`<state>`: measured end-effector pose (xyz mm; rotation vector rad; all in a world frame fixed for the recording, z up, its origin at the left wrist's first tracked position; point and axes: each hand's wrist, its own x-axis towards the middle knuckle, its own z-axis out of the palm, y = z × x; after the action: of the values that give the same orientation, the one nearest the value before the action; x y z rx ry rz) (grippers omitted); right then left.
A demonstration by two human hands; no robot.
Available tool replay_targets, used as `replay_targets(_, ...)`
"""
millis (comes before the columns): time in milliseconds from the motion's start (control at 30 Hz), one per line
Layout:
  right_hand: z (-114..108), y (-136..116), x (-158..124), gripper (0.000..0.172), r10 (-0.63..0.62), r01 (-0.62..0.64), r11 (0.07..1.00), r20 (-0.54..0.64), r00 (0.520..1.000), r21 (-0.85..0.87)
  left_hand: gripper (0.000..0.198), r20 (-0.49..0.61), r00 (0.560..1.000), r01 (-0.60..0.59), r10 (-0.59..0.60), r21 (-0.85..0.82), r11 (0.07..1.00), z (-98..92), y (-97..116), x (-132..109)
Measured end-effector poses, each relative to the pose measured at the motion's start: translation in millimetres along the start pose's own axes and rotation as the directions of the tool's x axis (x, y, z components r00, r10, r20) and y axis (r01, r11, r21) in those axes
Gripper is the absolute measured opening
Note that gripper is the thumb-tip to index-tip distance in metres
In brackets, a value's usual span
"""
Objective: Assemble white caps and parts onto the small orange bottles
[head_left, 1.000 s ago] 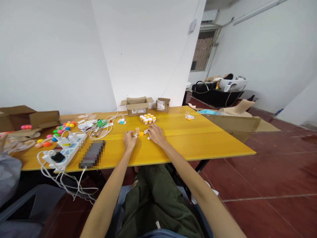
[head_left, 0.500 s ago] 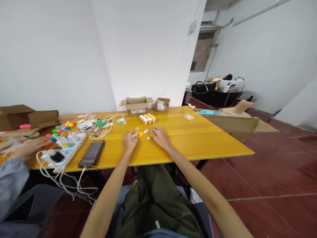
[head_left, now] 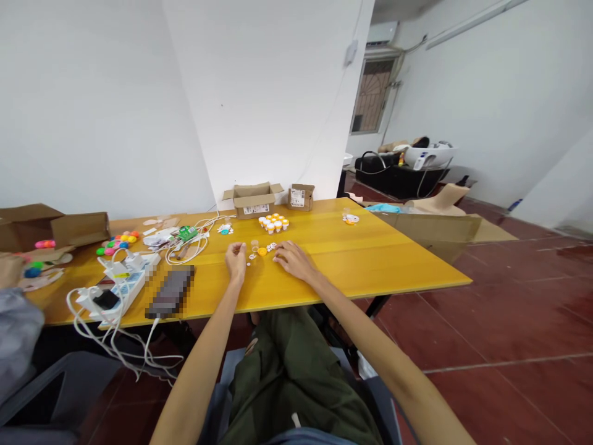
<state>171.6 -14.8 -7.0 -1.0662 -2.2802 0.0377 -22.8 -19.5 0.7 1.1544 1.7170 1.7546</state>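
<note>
My left hand [head_left: 236,262] is closed on the table, its fingers curled together; whatever they hold is too small to make out. Beside it stands a small clear cup [head_left: 254,245], with a white dotted disc [head_left: 252,256] and a tiny white disc [head_left: 248,264] nearby. A yellow lid [head_left: 262,251] lies between both hands. My right hand [head_left: 295,261] rests with fingers bent and apart, its fingertips close to several white dotted pieces [head_left: 271,246]. Farther back stands a cluster of small white containers with yellow-orange lids [head_left: 274,223].
Two cardboard boxes, one long [head_left: 254,201] and one small [head_left: 301,197], stand by the wall. To the left are a phone [head_left: 170,292], a power strip [head_left: 132,287] with cables, and colourful pieces [head_left: 118,242]. White pieces [head_left: 352,219] lie right. A co-worker's sleeve [head_left: 18,340] shows at far left.
My left hand has drawn back slightly left from the yellow lid, leaving a dotted disc and a tiny white disc visible on the table. The co-worker's hand has left view.
</note>
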Motion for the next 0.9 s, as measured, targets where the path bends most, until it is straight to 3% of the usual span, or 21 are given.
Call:
replay_targets(200, 6, -1, 4, 0.014, -0.054, 0.055, 0.998, 0.004, 0.999, -0.035, 0.007, 0.0, 0.998, -0.068, 0.069, -0.17, 0.983, 1.9, -4, 2)
replay_targets(400, 6, 4, 1, 0.015, -0.035, 0.039, 0.999, -0.123, 0.992, 0.033, 0.014, 0.134, 0.978, -0.121, 0.161, -0.267, 0.956, 2.5, 3, -2)
replay_targets(600, 7, -6, 2, 0.029, -0.046, 0.071, 0.993, -0.245, 0.968, 0.098, 0.021, 0.329, 0.904, -0.172, 0.272, -0.303, 0.937, 5.6, 9, -11)
replay_targets(733, 14, -15, 6, 0.031, -0.068, 0.095, 0.99, -0.246, 0.967, 0.1, 0.025, 0.434, 0.847, -0.172, 0.306, -0.32, 0.932, 7.8, 10, -14)
replay_targets(900, 14, -15, 4, 0.029, -0.065, 0.087, 0.993, -0.25, 0.966, 0.075, 0.029, 0.494, 0.815, -0.151, 0.302, -0.322, 0.935, 8.3, 9, -14)
